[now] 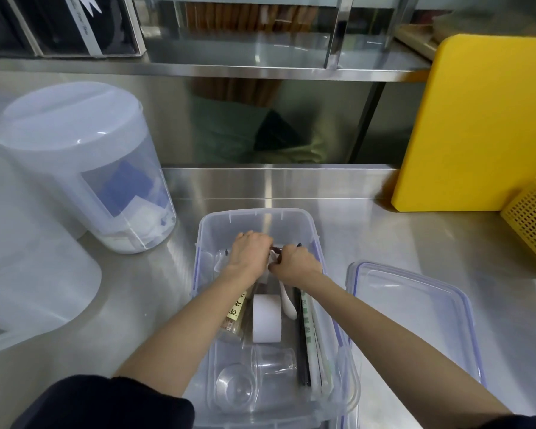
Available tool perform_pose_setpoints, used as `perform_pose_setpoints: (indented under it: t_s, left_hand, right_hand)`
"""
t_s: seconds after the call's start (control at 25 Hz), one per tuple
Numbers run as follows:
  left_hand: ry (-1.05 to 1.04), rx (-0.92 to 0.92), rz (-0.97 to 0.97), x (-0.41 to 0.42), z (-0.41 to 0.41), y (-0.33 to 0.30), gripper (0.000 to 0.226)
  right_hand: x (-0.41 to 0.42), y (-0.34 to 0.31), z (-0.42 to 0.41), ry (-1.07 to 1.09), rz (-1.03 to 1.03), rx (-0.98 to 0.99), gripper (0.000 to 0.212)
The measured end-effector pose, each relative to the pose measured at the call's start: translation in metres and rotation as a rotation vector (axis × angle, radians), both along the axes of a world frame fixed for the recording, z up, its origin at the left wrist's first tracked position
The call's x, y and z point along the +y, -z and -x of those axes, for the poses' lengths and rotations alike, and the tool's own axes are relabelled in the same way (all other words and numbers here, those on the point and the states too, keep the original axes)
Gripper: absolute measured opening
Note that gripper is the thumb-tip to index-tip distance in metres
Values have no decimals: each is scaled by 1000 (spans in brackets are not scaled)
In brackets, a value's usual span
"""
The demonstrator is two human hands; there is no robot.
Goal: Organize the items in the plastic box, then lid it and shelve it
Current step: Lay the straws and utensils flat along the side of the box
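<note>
Plastic box [317, 243]: clear, open-topped, standing on the steel counter [136, 305] in the near middle of the scene, its long side running from near to far.
Lid [415, 320]: clear with a bluish rim, lying flat on the counter just right of the box, off it.
Left hand [249, 252]: reaching into the far half of the box, palm down, fingers curled over something small; what it grips is hidden under the hand.
Right hand [294, 263]: beside the left hand in the far half of the box, closed into a fist around a small dark object [277, 253] that shows only at the thumb side; I cannot tell what it is.
Box contents, middle: a white roll of tape [266, 318] lying on its side, a white spoon [287, 300] just right of it, a packet with printed characters [236, 308] on the left.
Box contents, near end: clear plastic cups [254, 374] lying tipped over.
Box contents, right wall: long dark and pale wrapped sticks [310, 342] laid along it.
Far left: a large lidded translucent container [84, 168] on the counter.
Far right: a yellow cutting board [477, 125] leaning upright, a yellow perforated basket [534, 221] near it.
</note>
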State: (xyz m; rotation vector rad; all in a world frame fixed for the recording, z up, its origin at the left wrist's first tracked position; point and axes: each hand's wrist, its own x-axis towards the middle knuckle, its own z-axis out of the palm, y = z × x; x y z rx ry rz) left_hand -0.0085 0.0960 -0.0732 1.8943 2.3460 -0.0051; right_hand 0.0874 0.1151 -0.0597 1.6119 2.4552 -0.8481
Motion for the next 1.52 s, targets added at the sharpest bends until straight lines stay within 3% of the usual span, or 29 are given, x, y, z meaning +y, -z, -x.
perform_pose_setpoints:
  t_s: [0.2,0.4,0.48,0.64,0.76,0.84,1.08,1.24,1.36,1.52]
  left_hand:
    - [3,63,-82,-6,1,-12,28]
    - [-73,-93,-212,-20,-4,-34,24]
    - [-194,-299,-271,-30,-4,-46,21]
    - [-494,-916,-270,-57,-12,-56,21]
    - [-633,-1515,-271,-81,-29,-59,16]
    - [-666,-1714,-283,-93,-37,-65,19]
    - [-719,-1960,-160,-120,-49,-68,24]
    - [-711,-1933,-98,-128,-55,-65,23]
    - [-720,-1902,-140,-130,-60,-63,22]
    - [-695,-1856,-113,-131,-70,-62,22]
  right_hand:
    - [-7,-12,-8,32,-10,80,41]
    - [-14,-27,-18,38,-6,214,16]
    - [-20,-33,-27,77,-26,381,16]
    - [-39,-50,-49,103,-145,720,3]
    - [-58,-56,-59,61,-182,810,9]
    - [-72,-55,-64,-7,-223,796,5]
    - [-108,-44,-82,-264,-321,648,13]
    - [-120,-38,-92,-436,-420,526,18]
    - [-120,-37,-97,-354,-328,586,22]
    - [-106,-41,-95,-45,-234,648,25]
